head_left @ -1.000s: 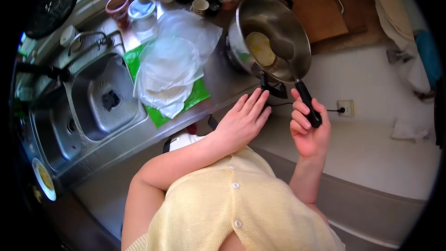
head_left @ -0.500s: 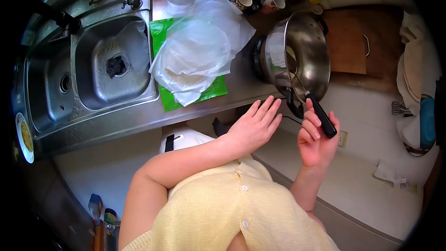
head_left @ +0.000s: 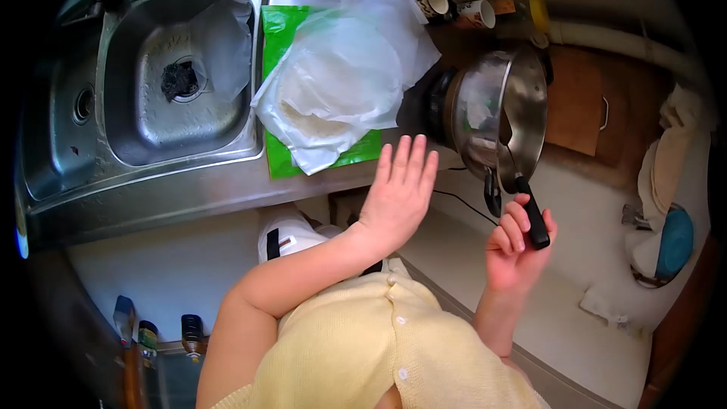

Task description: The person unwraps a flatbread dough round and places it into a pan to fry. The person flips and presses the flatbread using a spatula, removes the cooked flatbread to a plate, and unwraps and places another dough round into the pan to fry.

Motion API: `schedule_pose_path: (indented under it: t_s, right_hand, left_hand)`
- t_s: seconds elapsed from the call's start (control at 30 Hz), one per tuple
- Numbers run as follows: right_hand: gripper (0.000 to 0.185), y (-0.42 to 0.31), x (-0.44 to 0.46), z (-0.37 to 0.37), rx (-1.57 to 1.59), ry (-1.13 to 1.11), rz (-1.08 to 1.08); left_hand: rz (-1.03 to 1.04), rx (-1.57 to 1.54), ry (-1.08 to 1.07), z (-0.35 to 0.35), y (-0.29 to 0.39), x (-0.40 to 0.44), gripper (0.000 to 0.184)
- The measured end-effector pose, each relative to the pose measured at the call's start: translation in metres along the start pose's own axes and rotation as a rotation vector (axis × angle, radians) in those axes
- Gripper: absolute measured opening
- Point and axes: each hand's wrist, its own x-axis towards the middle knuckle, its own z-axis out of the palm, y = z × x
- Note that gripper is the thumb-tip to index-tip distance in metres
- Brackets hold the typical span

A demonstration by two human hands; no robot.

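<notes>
My right hand (head_left: 517,246) grips the black handle of a long metal cooking utensil (head_left: 536,221). Its thin shaft reaches into a steel pot (head_left: 524,117) and its head shows only in part, so I cannot tell its exact kind. The pot, with black side handles, sits at the right end of the counter. My left hand (head_left: 399,197) holds nothing, its fingers stretched out over the counter's front edge. Just beyond its fingertips lie a green packet (head_left: 282,153) and, on top of that, thin white plastic sheets (head_left: 341,79) around a pale, round, flat thing.
To the left is a double steel sink (head_left: 182,132) with a dark scrubber (head_left: 179,82) and a clear plastic bag (head_left: 223,49). Paper cups (head_left: 475,14) stand at the back. A brown board (head_left: 573,98) and a blue round object (head_left: 675,242) are on the right.
The view has shifted, moving the sink up and the pot down in the picture. My left hand has drawn left, nearer the green packet. My right hand still holds the utensil.
</notes>
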Motion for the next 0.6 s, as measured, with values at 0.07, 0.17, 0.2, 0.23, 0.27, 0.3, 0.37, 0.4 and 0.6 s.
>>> schedule_pose_path:
  t_s: [0.07, 0.17, 0.2, 0.23, 0.27, 0.3, 0.37, 0.4, 0.6]
  right_hand:
    - [0.033, 0.02, 0.01, 0.01, -0.007, 0.06, -0.042]
    - [0.034, 0.045, 0.021, 0.02, -0.02, 0.104, -0.106]
    - [0.034, 0.052, 0.024, 0.022, -0.038, 0.115, -0.116]
    - [0.034, 0.057, 0.027, 0.022, -0.046, 0.095, -0.124]
    - [0.034, 0.061, 0.029, 0.021, -0.054, 0.073, -0.135]
    - [0.035, 0.064, 0.031, 0.02, -0.063, 0.051, -0.145]
    - [0.034, 0.07, 0.034, 0.021, -0.14, 0.084, -0.156]
    - [0.033, 0.072, 0.034, 0.022, -0.178, 0.103, -0.161]
    - [0.03, 0.075, 0.039, 0.012, -0.24, 0.074, -0.14]
  left_hand:
    - [-0.059, -0.006, -0.047, 0.001, -0.019, -0.005, 0.065]
    - [-0.109, -0.019, -0.091, 0.009, -0.043, -0.012, 0.064]
    - [-0.116, -0.026, -0.102, 0.012, -0.049, -0.015, 0.064]
    - [-0.119, -0.032, -0.109, 0.015, -0.053, -0.016, 0.064]
    - [-0.121, -0.084, -0.082, 0.017, -0.057, -0.016, 0.061]
    - [-0.118, -0.11, -0.063, 0.02, -0.059, -0.017, 0.06]
    - [-0.11, -0.156, -0.013, 0.026, -0.063, -0.015, 0.057]
    - [-0.104, -0.204, 0.003, 0.026, -0.064, -0.013, 0.055]
    - [-0.081, -0.266, 0.051, 0.029, -0.066, -0.011, 0.054]
